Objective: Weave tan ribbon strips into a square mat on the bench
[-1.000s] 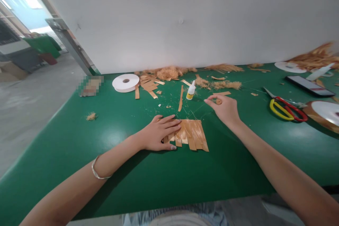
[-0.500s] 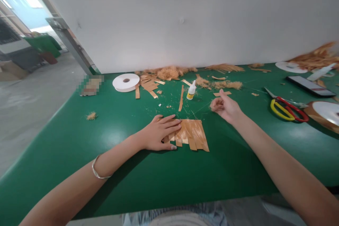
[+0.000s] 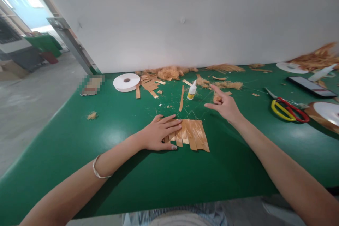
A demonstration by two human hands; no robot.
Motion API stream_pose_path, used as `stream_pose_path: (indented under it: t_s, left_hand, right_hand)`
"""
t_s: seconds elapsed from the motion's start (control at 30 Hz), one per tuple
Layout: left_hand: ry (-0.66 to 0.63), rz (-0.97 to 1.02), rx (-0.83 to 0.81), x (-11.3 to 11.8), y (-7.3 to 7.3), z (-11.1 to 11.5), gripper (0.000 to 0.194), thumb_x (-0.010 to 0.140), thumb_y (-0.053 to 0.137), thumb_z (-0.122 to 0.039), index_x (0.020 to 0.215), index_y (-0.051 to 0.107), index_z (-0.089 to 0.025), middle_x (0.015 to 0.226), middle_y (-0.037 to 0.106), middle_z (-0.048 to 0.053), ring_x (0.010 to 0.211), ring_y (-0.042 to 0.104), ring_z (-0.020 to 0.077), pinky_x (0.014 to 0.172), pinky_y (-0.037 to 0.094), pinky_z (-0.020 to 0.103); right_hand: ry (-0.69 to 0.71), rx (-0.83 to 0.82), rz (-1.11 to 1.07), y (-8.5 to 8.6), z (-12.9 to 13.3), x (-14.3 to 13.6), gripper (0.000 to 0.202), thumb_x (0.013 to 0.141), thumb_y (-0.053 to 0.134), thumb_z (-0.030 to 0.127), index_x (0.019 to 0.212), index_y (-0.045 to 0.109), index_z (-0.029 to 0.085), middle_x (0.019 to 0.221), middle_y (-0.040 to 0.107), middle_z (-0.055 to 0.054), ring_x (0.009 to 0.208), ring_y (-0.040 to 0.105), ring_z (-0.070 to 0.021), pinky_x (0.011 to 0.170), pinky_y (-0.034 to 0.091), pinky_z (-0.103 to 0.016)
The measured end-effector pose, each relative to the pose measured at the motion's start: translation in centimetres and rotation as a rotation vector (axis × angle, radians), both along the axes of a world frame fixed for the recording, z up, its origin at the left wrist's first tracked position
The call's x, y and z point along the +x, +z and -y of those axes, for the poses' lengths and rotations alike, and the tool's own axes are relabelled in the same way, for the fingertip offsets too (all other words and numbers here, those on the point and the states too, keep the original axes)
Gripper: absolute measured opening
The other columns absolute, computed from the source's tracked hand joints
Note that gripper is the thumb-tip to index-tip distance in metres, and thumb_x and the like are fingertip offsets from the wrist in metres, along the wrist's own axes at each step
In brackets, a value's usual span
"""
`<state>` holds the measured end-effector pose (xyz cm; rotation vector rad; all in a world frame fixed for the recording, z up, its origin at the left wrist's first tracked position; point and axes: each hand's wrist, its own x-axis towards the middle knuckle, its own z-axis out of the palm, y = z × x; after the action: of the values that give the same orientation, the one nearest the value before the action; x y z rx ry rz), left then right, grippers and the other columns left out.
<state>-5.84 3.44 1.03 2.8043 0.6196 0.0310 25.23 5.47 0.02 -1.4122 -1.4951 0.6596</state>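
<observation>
My left hand [image 3: 162,133] lies flat with fingers spread on the left part of a panel of overlapping tan ribbon strips [image 3: 194,134], pressing it to the table. The panel's lower edge is uneven, and its left end is hidden under my palm. My right hand [image 3: 224,105] hovers right of a small white glue bottle [image 3: 191,91] with a yellow label. Its index finger and thumb are stretched apart, the other fingers curled, with nothing seen between them. A single tan strip [image 3: 181,98] rests left of the bottle.
On the green table [image 3: 119,190] are a white ribbon roll [image 3: 126,82], cut strips [image 3: 149,84] and tangled fibre [image 3: 169,73]. To the right lie red-and-yellow-handled scissors [image 3: 288,108], a phone [image 3: 311,86] and a brown ribbon roll [image 3: 324,113]. A white wall [image 3: 180,42] stands behind.
The right hand has opened from a closed, thumb-up pose, its index finger and thumb now extended toward the glue bottle. My left hand and the strip panel stay in place.
</observation>
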Motion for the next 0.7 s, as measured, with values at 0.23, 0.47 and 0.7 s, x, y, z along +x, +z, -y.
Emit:
stream_pose_path:
  t_s: [0.23,0.47,0.7]
  left_hand:
    - [0.002,-0.009,-0.009,0.0,0.0,-0.1,0.081,0.084,0.034,-0.072,0.149,0.021,-0.025,0.154,0.021,0.004,0.143,0.015,0.0319,0.111,0.011,0.05]
    - [0.008,0.009,-0.007,0.0,0.1,0.0,0.08,0.084,0.036,-0.072,0.148,0.024,-0.025,0.154,0.023,0.003,0.143,0.016,0.0316,0.11,0.012,0.05]
    - [0.011,0.019,-0.009,-0.1,0.0,0.0,0.081,0.083,0.037,-0.072,0.148,0.024,-0.025,0.153,0.024,0.003,0.142,0.018,0.0317,0.11,0.014,0.05]
  right_hand:
    - [-0.383,0.246,0.358,-0.2,0.4,-0.1,0.056,0.073,0.069,0.045,0.125,0.061,0.023,0.052,0.029,0.007,0.051,0.024,-0.0118,0.053,0.028,-0.029]
    - [-0.481,0.17,0.183,0.0,0.1,-0.1,0.051,0.074,0.059,0.063,0.093,0.074,0.018,0.047,0.039,0.003,0.048,0.035,-0.0134,0.053,0.03,-0.029]
    - [-0.131,-0.142,-0.431,-0.2,-1.1,0.9,0.073,0.079,0.028,0.078,0.062,0.066,0.018,0.037,0.018,0.006,0.038,0.014,-0.0095,0.044,0.014,-0.028]
